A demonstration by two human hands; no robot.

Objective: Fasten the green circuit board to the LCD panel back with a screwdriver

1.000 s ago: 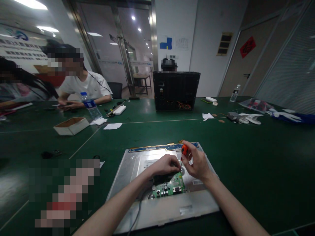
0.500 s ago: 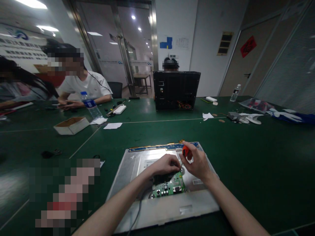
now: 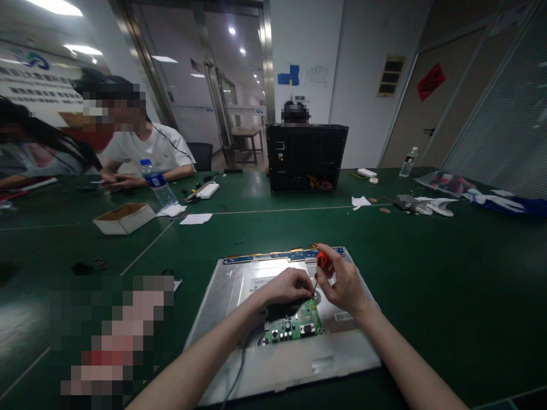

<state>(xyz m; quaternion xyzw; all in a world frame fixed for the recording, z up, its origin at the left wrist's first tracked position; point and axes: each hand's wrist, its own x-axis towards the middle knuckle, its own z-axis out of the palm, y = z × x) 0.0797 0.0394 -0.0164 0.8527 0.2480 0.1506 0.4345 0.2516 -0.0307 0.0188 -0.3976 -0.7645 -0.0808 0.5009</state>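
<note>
A silver display panel [image 3: 222, 296] lies back side up on the green table, with a blue circuit strip [image 3: 265, 257] along its far edge. On it sits a green circuit board [image 3: 301, 322], partly under my left hand. My right hand [image 3: 344, 285] grips a screwdriver [image 3: 322, 260] by its orange and black handle. The thin shaft points down to the board's far right corner. My left hand [image 3: 293, 285] is closed, its fingertips pinched beside the screwdriver's tip; whatever they hold is too small to make out. A grey cable [image 3: 243, 364] runs from the board toward me.
Across the table [image 3: 427, 273] stands a black monitor housing [image 3: 307, 156], a person partly hidden behind it. Two people sit at the left. A small open box [image 3: 123, 219], a water bottle [image 3: 160, 185] and papers lie left; gloves and a metal part [image 3: 408, 203] lie right.
My right hand and the screwdriver handle have shifted very slightly, with the tip still at the board's corner. My left hand and the panel stay where they were.
</note>
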